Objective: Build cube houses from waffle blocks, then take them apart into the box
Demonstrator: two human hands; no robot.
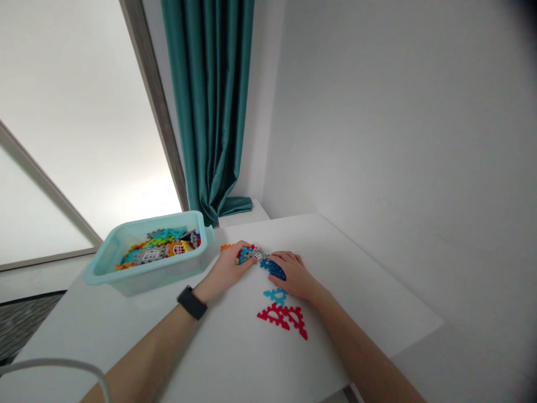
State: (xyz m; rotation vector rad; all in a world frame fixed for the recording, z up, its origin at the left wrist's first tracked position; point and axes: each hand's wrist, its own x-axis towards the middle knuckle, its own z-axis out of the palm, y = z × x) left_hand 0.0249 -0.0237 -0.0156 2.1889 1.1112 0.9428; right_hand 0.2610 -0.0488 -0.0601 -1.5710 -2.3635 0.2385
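Small multicolour plastic building-piece cluster [247,255] on bench under left hand [229,268], fingers [240,249] curled over it, seems gripped. Right hand [293,274] on dark blue piece [273,269], can't tell if gripping. Teal piece [276,296], red pieces [282,320] lying flat just below on white bench [356,280]. Mint bin [146,274] of more pieces at left, teal curtain [207,101] behind.

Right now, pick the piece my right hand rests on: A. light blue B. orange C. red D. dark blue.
D. The dark blue plastic piece lies under the fingers of the right hand, while the red piece and the light blue piece lie apart from it.
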